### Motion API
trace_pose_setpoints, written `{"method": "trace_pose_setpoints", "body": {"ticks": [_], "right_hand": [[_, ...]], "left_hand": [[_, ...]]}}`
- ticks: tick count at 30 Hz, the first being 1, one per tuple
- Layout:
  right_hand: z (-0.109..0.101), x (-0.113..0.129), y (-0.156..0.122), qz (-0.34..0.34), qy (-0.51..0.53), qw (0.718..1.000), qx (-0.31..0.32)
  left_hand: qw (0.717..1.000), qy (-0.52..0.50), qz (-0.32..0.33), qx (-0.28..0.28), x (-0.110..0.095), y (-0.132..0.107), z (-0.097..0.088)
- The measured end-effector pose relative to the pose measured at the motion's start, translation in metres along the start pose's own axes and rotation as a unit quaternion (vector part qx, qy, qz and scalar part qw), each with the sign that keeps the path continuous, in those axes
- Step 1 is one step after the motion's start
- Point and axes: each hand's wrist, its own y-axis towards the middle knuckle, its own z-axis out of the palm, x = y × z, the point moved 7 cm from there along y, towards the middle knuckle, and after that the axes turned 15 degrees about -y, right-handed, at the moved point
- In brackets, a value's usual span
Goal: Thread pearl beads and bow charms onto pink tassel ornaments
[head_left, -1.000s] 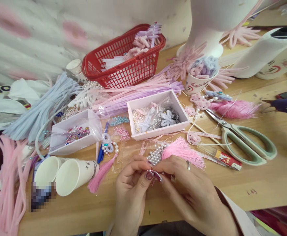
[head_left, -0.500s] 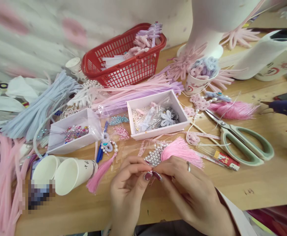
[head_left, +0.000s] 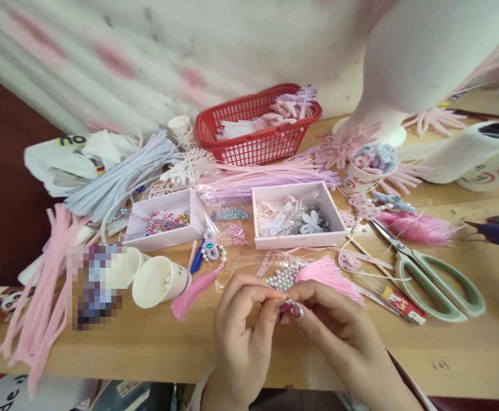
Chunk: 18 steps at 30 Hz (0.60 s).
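Note:
My left hand [head_left: 243, 334] and my right hand [head_left: 339, 337] meet over the front of the wooden table [head_left: 146, 348], fingertips pinched together on something small that I cannot make out. Just behind the fingertips lie a bag of white pearl beads [head_left: 283, 278] and a pink tassel [head_left: 328, 273]. A second pink tassel with a beaded charm [head_left: 198, 282] lies to the left of my left hand.
Two pink trays of beads and trims [head_left: 163, 220] [head_left: 296, 216] sit mid-table, with a red basket [head_left: 258, 134] behind them. Green-handled scissors [head_left: 429, 274] lie at right, paper cups [head_left: 157, 281] on their sides at left, and pink pipe cleaners [head_left: 44, 297] at far left. A white mannequin bust [head_left: 424, 63] stands at back right.
The camera has tilted up and shifted left, so the table contents sit lower and further right in view. Both hands stay pinched together at the same spot.

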Motion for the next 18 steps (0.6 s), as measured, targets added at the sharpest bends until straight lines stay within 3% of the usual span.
{"method": "trace_pose_setpoints", "body": {"ticks": [2, 5, 8, 12, 15, 18], "right_hand": [[-0.002, 0.002, 0.0, -0.011, 0.006, 1.0, -0.023], [-0.006, 0.005, -0.001, -0.048, -0.057, 0.996, -0.052], [-0.006, 0.005, -0.002, -0.08, -0.134, 0.987, -0.032], [-0.001, 0.004, 0.0, -0.09, -0.191, 0.977, 0.015], [0.004, 0.008, 0.0, -0.094, -0.214, 0.972, 0.025], [0.008, 0.008, -0.001, -0.076, -0.211, 0.974, 0.014]], "left_hand": [[1.0, 0.002, 0.022, 0.0, -0.003, 0.0, -0.002], [0.998, -0.041, 0.021, -0.049, -0.005, 0.002, -0.014], [0.978, -0.173, -0.081, -0.089, 0.009, 0.004, -0.021], [0.919, -0.324, -0.21, -0.085, 0.027, 0.001, -0.013], [0.895, -0.37, -0.232, -0.091, 0.033, -0.001, -0.01], [0.893, -0.377, -0.226, -0.1, 0.036, -0.002, -0.012]]}}
